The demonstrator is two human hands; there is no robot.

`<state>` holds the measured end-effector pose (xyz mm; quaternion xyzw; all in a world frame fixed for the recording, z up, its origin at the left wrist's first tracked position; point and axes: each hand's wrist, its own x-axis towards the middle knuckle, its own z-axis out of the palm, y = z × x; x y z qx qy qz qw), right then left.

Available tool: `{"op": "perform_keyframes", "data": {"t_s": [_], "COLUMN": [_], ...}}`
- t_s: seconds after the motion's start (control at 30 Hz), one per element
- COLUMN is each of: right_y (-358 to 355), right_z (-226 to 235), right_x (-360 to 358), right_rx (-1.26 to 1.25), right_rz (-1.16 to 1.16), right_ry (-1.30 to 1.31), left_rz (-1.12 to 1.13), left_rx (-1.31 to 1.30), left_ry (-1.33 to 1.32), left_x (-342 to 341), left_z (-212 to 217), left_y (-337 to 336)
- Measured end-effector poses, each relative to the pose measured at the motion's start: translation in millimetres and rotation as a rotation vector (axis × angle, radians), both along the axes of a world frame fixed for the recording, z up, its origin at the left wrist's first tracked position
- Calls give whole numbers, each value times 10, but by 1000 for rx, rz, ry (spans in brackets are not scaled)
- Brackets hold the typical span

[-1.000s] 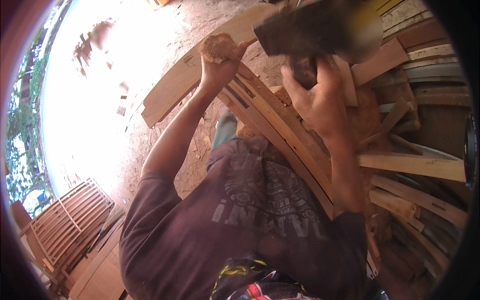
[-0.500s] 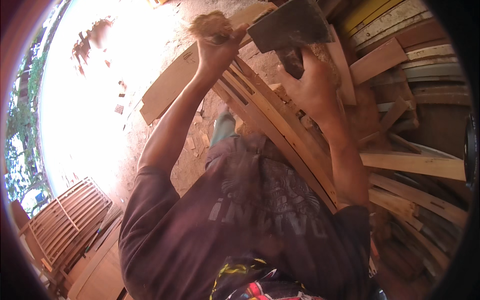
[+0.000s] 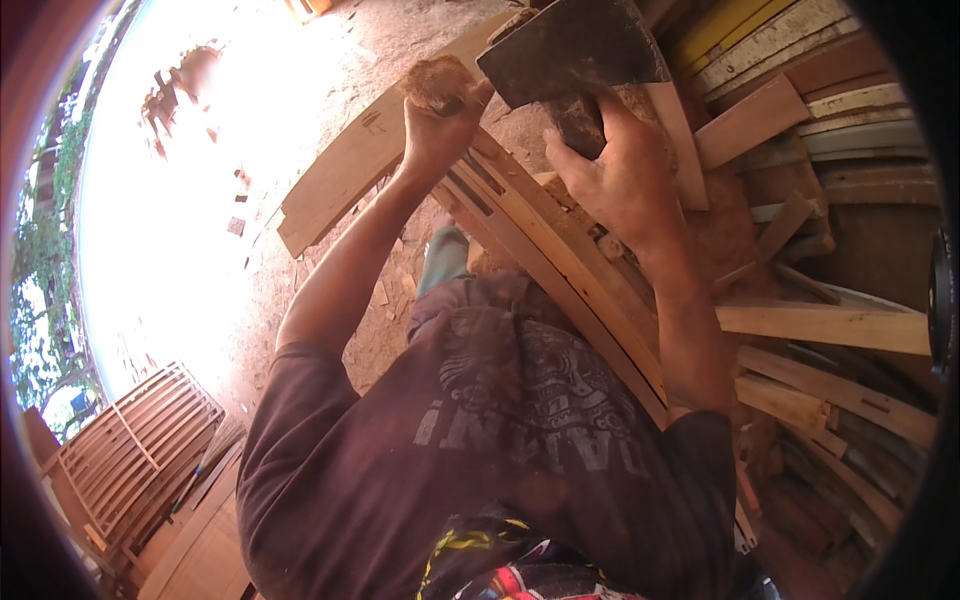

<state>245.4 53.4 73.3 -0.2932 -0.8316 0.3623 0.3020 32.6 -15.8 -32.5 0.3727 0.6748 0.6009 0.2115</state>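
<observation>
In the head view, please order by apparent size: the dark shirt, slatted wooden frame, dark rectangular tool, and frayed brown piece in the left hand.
1. Dark shirt
2. Slatted wooden frame and dark rectangular tool: too alike to rank
3. Frayed brown piece

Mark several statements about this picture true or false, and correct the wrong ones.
1. The right hand grips a dark tool. True.
2. The left hand holds nothing. False: the left hand is closed around a frayed handle.
3. A slatted frame is at the lower left. True.
4. The shirt is white. False: the shirt is dark.
5. A yellow board shows at the upper right. True.
</observation>
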Motion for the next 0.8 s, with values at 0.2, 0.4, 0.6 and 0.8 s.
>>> {"op": "perform_keyframes", "data": {"t_s": [0.2,0.4,0.6,0.8], "right_y": [-60,-58,-148,-129], "right_z": [259,-23,591,-273], "right_x": [-179,-422,-398,-453], "right_rx": [74,278,312,245], "right_rz": [27,156,130,138], "right_ry": [86,-327,-52,-309], "left_rz": [-40,-43,28,6], "left_rx": [57,88,2,44], "left_ry": [33,100,362,535], "left_x": [25,-20,-100,124], "left_z": [-31,-7,-282,-442], "left_y": [18,-57,-253,-208]}}
